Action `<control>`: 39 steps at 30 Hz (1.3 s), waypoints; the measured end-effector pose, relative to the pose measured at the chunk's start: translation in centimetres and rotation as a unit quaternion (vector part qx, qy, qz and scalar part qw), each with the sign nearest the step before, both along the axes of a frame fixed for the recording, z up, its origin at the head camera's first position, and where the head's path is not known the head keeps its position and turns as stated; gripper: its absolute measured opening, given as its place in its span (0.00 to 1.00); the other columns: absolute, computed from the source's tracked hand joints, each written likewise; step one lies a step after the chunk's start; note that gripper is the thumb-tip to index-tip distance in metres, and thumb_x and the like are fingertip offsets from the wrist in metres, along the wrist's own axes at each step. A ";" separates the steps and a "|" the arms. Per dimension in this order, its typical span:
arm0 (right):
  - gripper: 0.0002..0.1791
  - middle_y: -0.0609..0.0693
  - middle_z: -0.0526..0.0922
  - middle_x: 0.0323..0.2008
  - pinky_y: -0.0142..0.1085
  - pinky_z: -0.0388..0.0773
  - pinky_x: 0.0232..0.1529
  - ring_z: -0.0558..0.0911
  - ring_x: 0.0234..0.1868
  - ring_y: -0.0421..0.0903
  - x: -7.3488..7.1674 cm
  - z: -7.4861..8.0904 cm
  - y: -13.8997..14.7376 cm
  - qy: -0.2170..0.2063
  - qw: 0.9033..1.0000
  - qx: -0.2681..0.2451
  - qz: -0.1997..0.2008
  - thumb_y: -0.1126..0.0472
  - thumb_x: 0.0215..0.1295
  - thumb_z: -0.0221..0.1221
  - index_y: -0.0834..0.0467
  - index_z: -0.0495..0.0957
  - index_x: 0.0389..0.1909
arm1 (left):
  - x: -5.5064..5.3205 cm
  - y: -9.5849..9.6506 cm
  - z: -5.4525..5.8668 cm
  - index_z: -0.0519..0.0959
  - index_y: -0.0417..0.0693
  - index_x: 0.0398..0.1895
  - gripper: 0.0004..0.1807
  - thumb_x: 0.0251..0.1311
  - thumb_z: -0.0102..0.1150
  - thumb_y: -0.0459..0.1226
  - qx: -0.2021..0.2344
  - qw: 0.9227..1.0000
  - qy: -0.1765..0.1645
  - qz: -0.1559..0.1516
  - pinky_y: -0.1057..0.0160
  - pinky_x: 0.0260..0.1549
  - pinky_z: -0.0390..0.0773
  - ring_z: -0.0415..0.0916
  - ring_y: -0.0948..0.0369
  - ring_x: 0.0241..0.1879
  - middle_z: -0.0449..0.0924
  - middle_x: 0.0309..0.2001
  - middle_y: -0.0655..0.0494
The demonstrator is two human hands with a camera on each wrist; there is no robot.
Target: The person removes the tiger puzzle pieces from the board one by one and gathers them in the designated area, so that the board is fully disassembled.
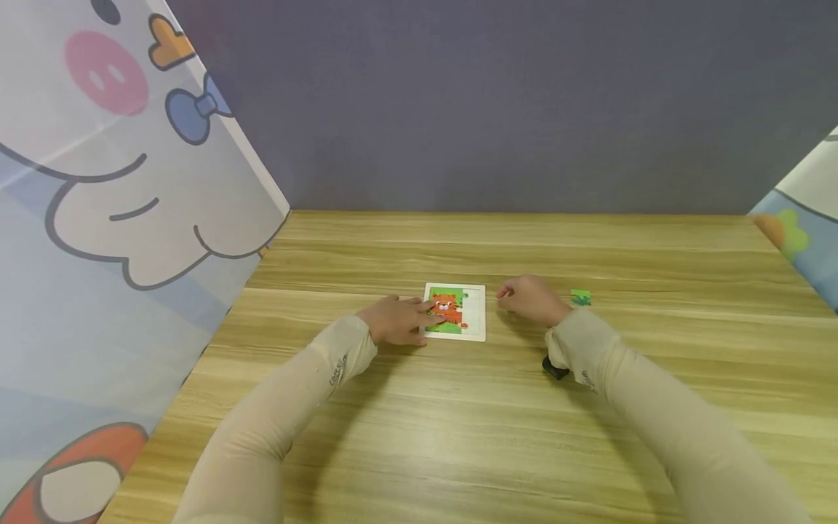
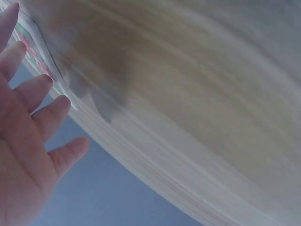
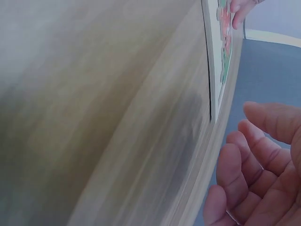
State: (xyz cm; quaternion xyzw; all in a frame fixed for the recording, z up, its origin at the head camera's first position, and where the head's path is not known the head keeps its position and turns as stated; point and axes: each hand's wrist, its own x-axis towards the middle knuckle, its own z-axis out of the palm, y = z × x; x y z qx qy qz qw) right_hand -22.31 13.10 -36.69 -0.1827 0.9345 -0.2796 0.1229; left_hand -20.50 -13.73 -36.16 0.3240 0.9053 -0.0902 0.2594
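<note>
A square jigsaw puzzle with a white tray (image 1: 475, 320) lies on the wooden table. Its joined pieces (image 1: 448, 308) show an orange cartoon animal on green and fill the left part; the right strip is bare white. My left hand (image 1: 396, 320) reaches over the tray's left edge, fingers spread across the picture. To the right of the tray, my right hand (image 1: 532, 300) hovers with loosely curled fingers, and the right wrist view shows nothing between the thumb and fingers (image 3: 230, 165). Beyond that hand lies a loose green puzzle piece (image 1: 580, 297).
The wooden tabletop (image 1: 419, 437) runs back to a plain grey panel (image 1: 497, 109). Cartoon-printed panels (image 1: 190, 189) stand along the left and right sides. A small black object (image 1: 555, 368) sits at my right wrist, below the sleeve cuff.
</note>
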 end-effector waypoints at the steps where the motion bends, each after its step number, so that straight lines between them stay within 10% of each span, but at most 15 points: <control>1: 0.12 0.55 0.87 0.30 0.36 0.76 0.35 0.78 0.27 0.42 -0.1 0.0 -0.3 -0.002 1.000 0.000 0.001 0.64 0.69 0.57 0.68 0.84 0.45 | 0.0 -0.1 -0.1 0.55 0.65 0.82 0.34 0.76 0.49 0.52 0.002 1.000 0.001 -0.001 0.39 0.77 0.54 0.48 0.50 0.82 0.45 0.83 0.53; 23: 0.23 0.64 0.80 0.63 0.52 0.76 0.66 0.80 0.64 0.61 -1.8 -0.9 -6.1 -0.030 0.998 0.063 0.005 0.59 0.70 0.60 0.68 0.79 0.60 | -0.4 0.6 0.0 0.52 0.66 0.82 0.35 0.76 0.43 0.58 -0.006 1.000 0.024 0.008 0.39 0.76 0.55 0.47 0.49 0.82 0.45 0.83 0.51; 27: 0.21 0.64 0.82 0.61 0.50 0.79 0.60 0.83 0.58 0.59 -1.8 -0.9 -6.3 -0.030 0.997 0.065 -0.003 0.60 0.68 0.61 0.67 0.81 0.58 | -0.5 0.9 0.2 0.52 0.70 0.82 0.34 0.76 0.43 0.59 -0.014 1.000 0.014 0.004 0.38 0.77 0.54 0.46 0.51 0.82 0.43 0.83 0.53; 33: 0.11 0.48 0.76 0.21 0.30 0.67 0.26 0.69 0.23 0.41 -1.9 -0.7 -6.5 -0.031 0.997 0.064 -0.002 0.62 0.66 0.63 0.61 0.81 0.24 | -0.6 1.1 0.2 0.49 0.71 0.82 0.35 0.76 0.41 0.59 -0.030 1.000 0.005 0.005 0.41 0.78 0.53 0.44 0.52 0.83 0.42 0.84 0.54; 39: 0.08 0.51 0.83 0.29 0.29 0.65 0.28 0.70 0.26 0.40 -1.7 -0.6 -6.5 -0.035 0.997 0.069 -0.009 0.62 0.65 0.64 0.64 0.86 0.33 | -0.5 1.3 0.2 0.51 0.71 0.82 0.34 0.76 0.41 0.59 -0.040 0.999 0.016 -0.010 0.43 0.75 0.61 0.48 0.51 0.82 0.44 0.83 0.53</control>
